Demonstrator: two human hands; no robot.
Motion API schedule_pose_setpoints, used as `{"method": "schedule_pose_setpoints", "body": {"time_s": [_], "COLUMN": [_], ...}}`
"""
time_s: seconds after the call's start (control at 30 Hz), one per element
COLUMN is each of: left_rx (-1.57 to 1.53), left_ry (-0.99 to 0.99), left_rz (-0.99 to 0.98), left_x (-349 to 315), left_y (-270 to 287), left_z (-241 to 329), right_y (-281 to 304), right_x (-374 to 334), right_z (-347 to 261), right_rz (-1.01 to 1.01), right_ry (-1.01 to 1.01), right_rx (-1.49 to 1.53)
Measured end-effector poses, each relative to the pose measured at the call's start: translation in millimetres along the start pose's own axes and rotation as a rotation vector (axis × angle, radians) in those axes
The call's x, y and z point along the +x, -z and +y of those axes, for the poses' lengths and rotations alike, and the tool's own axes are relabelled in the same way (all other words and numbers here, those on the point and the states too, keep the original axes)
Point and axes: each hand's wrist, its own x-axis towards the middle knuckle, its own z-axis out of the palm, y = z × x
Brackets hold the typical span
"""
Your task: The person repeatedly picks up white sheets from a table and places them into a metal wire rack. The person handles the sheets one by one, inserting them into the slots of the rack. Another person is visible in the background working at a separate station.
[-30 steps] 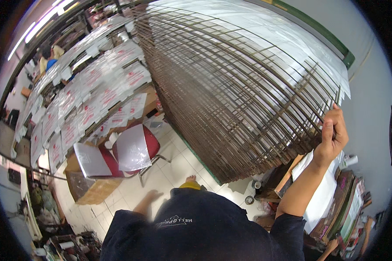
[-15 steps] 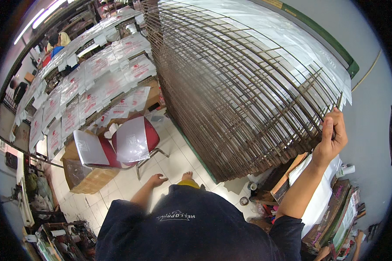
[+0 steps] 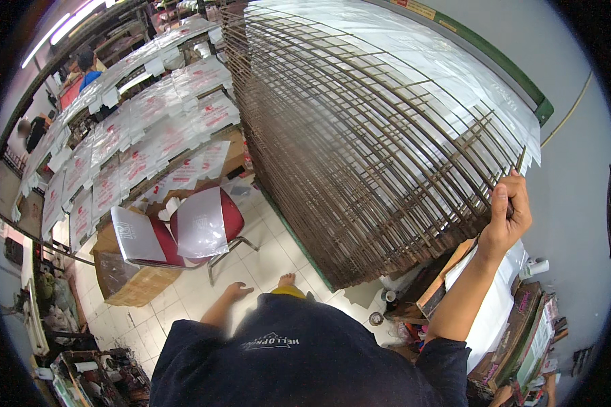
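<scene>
My right hand (image 3: 506,214) is closed around the near right corner of a wire drying rack (image 3: 387,156), whose many rusty brown wire shelves are stacked closely. Clear and whitish plastic sheets (image 3: 414,74) lie on the rack's far right part, beneath the upper wires. Low at my side hangs my left hand (image 3: 237,292), with its fingers apart and nothing in them. It is above the tiled floor, nearest to the red chair (image 3: 231,217).
Plastic sheets with red print (image 3: 142,139) cover sloping racks on the left. A cardboard box (image 3: 132,278) stands by the chair. Wooden-framed items (image 3: 523,319) stack at the lower right, beside a grey wall (image 3: 574,176). Two people are far left; another person's hands (image 3: 502,395) show lower right.
The whole view has shifted slightly, so the rack and my right hand appear a little further left. My right hand keeps its hold on the rack; the left still hangs low.
</scene>
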Motion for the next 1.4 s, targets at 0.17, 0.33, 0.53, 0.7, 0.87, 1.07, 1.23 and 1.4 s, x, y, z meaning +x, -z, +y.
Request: {"method": "schedule_pose_setpoints", "body": {"time_s": [0.17, 0.33, 0.53, 0.7, 0.87, 1.07, 1.23, 1.4], "left_rx": [0.013, -0.071, -0.055, -0.019, -0.134, 0.024, -0.143, 0.002], "left_ry": [0.006, 0.046, -0.017, -0.046, 0.012, -0.079, -0.081, -0.136], "left_rz": [-0.002, -0.019, -0.040, -0.043, -0.058, -0.072, -0.095, -0.187], "left_x": [0.8, 5.9, 21.6, 33.9, 39.0, 52.5, 65.7, 65.4], "left_y": [-8.2, -12.2, -9.8, -15.5, -16.4, -13.9, -21.5, -13.5], "left_z": [-15.2, -20.6, -16.2, -19.4, -26.2, -37.1, -41.2, -36.3], "right_y": [-1.2, 0.5, 3.7, 2.7, 4.9, 6.7, 6.8, 5.1], "right_x": [0.6, 1.0, 0.8, 2.2, 3.6, 6.1, 7.1, 5.8], "right_z": [0.8, 1.6, 4.0, 2.5, 2.2, -0.5, -0.7, 2.4], "right_rz": [0.009, -0.002, -0.005, 0.004, -0.011, 0.009, 0.019, 0.047], "right_ry": [0.007, 0.017, 0.039, 0.044, 0.049, 0.057, 0.081, 0.093], "right_rx": [0.028, 0.030, 0.018, -0.002, 0.013, 0.008, 0.004, 0.021]}}
